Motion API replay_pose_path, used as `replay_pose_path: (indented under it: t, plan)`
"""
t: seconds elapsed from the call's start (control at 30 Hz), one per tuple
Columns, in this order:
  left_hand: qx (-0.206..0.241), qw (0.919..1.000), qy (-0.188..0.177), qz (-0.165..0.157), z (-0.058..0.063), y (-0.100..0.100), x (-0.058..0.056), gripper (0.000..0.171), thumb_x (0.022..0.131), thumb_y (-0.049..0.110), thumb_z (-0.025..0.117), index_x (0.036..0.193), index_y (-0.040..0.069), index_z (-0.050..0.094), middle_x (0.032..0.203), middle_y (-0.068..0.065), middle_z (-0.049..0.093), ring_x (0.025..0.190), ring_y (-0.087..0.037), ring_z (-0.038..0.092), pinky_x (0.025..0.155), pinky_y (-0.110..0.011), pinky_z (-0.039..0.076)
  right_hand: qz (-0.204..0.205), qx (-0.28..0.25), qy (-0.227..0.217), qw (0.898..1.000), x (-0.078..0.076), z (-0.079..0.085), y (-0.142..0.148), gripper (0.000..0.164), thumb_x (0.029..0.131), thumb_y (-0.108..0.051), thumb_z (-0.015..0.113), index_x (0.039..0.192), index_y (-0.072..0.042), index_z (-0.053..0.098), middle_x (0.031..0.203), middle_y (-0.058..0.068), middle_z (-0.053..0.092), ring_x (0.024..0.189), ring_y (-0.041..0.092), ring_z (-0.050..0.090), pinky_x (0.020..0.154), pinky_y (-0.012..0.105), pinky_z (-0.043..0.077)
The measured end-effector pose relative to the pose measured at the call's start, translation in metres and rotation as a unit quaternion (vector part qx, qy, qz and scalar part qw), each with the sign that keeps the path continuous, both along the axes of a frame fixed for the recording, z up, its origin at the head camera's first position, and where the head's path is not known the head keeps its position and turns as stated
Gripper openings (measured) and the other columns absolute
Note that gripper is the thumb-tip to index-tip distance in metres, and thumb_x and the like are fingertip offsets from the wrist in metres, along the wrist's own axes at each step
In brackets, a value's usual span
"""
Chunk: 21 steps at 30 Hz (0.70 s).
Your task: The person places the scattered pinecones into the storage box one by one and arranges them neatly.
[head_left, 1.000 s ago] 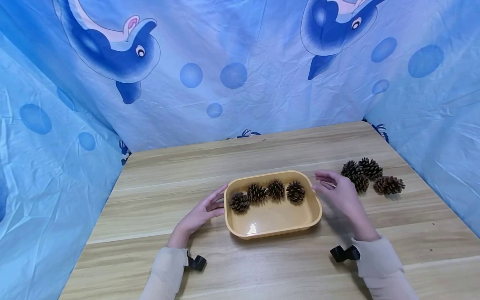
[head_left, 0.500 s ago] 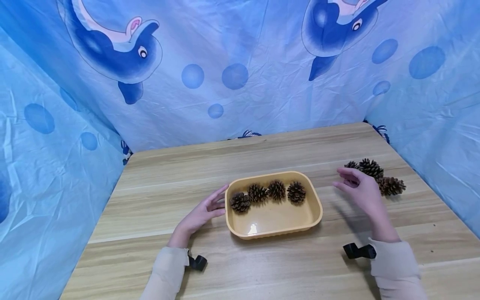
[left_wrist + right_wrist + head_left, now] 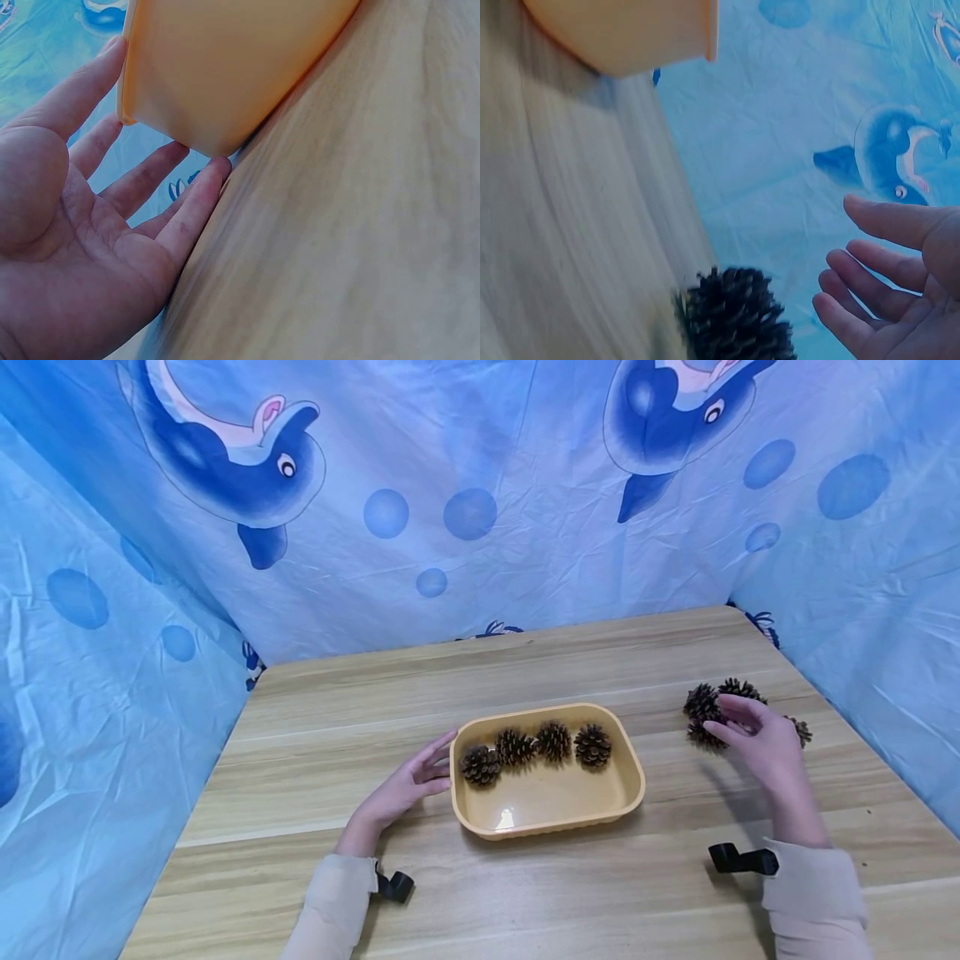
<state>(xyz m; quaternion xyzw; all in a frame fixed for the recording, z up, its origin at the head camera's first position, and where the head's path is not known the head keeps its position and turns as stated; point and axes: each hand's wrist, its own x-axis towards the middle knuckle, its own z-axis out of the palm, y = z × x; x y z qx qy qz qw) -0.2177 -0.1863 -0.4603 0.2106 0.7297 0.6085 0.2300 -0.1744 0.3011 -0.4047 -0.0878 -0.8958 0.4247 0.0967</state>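
Observation:
A yellow-orange plastic tub (image 3: 547, 823) rests on the wooden table, with several pine cones in a row along its back, such as the leftmost pine cone (image 3: 480, 765). My left hand (image 3: 401, 787) is at the tub's left end; in the left wrist view its spread fingertips touch the tub's outer wall (image 3: 225, 67). At the right, my right hand (image 3: 768, 747) hovers over a cluster of loose pine cones (image 3: 702, 702), partly covering them. Its fingers are loosely bent around nothing. From the right wrist, a dark pine cone (image 3: 739, 319) shows below the fingertips, apart from them.
The wooden table (image 3: 360, 710) runs back to a blue curtain (image 3: 540, 560) printed with dolphins, which also encloses both sides. A black wrist mount (image 3: 393, 887) sits on the left sleeve, and another black mount (image 3: 742, 860) on the right one.
My right hand has moved from the tub's right end rightward to above the loose pine cones, its fingers still loose. The left hand and the tub have stayed in place.

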Motion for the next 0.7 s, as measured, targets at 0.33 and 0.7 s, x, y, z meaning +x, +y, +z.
replay_pose_path:
  t: [0.33, 0.7]
  plan:
    - [-0.001, 1.0, 0.001, 0.003, -0.001, -0.001, 0.0, 0.079, 0.092, 0.014, 0.064, 0.156, 0.023, 0.019, 0.158, -0.02, 0.025, 0.137, -0.045, 0.039, 0.112, -0.051, 0.039, -0.01, 0.04, -0.041, 0.998, -0.003, -0.011, 0.01, 0.059, 0.096, -0.027, 0.06, 0.144, 0.002, 0.04, 0.135, 0.032, 0.05, 0.117, 0.047, 0.049, 0.091, 0.057, 0.046]
    - [-0.001, 1.0, 0.004, 0.0, 0.0, 0.0, 0.0, 0.079, 0.092, 0.014, 0.064, 0.156, 0.021, 0.018, 0.158, -0.021, 0.025, 0.137, -0.046, 0.038, 0.112, -0.052, 0.038, 0.01, 0.09, -0.044, 0.995, -0.008, -0.023, 0.017, 0.061, 0.094, -0.024, 0.063, 0.144, 0.003, 0.039, 0.13, 0.037, 0.047, 0.097, 0.046, 0.05, 0.071, 0.051, 0.044]
